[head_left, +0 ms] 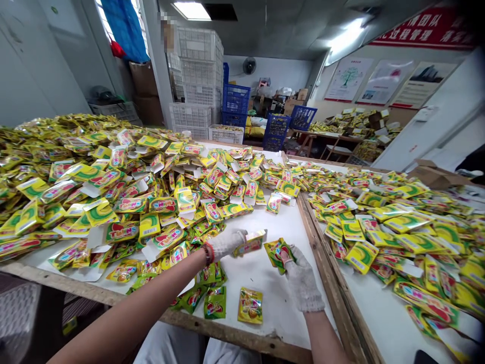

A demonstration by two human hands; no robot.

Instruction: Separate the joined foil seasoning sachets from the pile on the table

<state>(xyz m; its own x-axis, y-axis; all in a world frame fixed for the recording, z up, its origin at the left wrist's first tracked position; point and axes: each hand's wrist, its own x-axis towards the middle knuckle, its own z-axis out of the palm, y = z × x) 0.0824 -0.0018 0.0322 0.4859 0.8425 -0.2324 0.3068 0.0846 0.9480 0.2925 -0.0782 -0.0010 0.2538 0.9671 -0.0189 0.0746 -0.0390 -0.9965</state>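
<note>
My left hand (pixel 227 243), in a white knit glove, is closed around a small yellow carton (pixel 253 243) held above the white table. Facing it, my gloved right hand (pixel 302 280) pinches a green and yellow candy packet (pixel 278 254), with the thumb on its front. Flat on the table below lies a yellow packet (pixel 250 305). Beside it on the left is a green packet (pixel 214 302), near more green packets partly under my left forearm. A big heap of cartons (pixel 129 205), many with flaps standing open, rises beyond my left hand.
A wooden strip (pixel 322 253) divides the table, and more cartons (pixel 401 222) are piled right of it. The table's wooden edge (pixel 182 323) runs before my lap. Farther back stand stacked white crates (pixel 199 71), blue crates (pixel 235 98) and a brown cardboard box (pixel 437 174).
</note>
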